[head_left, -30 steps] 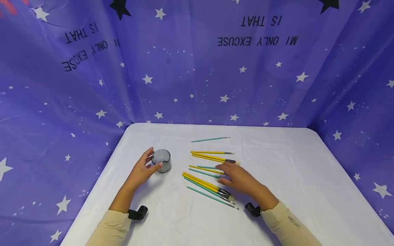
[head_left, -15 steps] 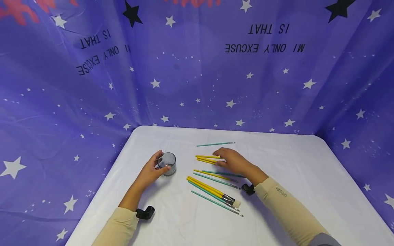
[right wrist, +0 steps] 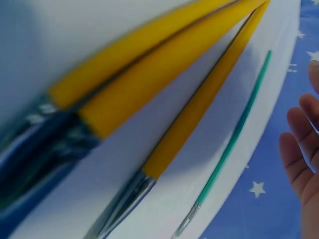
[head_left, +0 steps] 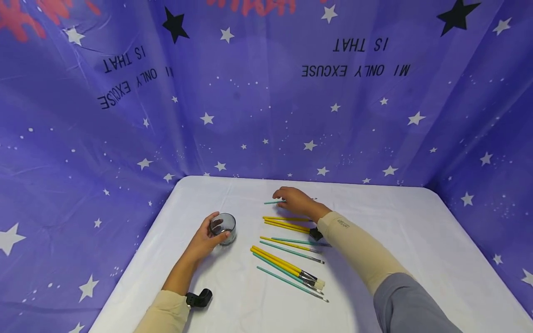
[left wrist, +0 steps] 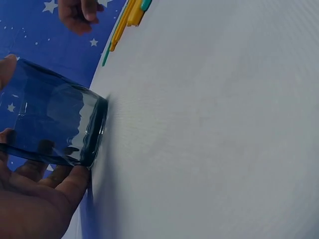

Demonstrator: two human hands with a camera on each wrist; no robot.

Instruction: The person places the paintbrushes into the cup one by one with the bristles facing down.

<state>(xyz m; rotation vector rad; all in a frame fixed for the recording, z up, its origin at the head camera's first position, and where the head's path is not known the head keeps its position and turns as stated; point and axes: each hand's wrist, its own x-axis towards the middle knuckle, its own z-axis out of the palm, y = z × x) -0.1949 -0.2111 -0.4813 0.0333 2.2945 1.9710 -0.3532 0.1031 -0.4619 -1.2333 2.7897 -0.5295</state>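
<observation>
My left hand (head_left: 203, 241) holds a grey see-through glass cup (head_left: 227, 223), thumb on the near side and fingers round the far side. In the left wrist view the cup (left wrist: 52, 112) stands upright on the table, with fingers (left wrist: 72, 186) against its wall. My right hand (head_left: 296, 201) is over the farthest teal paintbrush (head_left: 270, 202), fingers loosely bent. The right wrist view shows that brush (right wrist: 234, 134) lying on the cloth, apart from the fingers (right wrist: 294, 154). Just nearer lie several yellow paintbrushes (head_left: 287, 225), their bristle ends partly hidden by the right wrist.
More yellow and teal paintbrushes (head_left: 287, 267) lie side by side between the hands, bristles to the right. A white cloth (head_left: 233, 296) covers the table. Purple star-printed curtains (head_left: 266, 115) enclose the back and sides. A black wrist camera (head_left: 200, 298) sits at the left wrist.
My right hand has moved away from me, from the middle brushes past the yellow ones to the farthest teal brush. My left hand has stayed at the cup. The head view has shifted slightly.
</observation>
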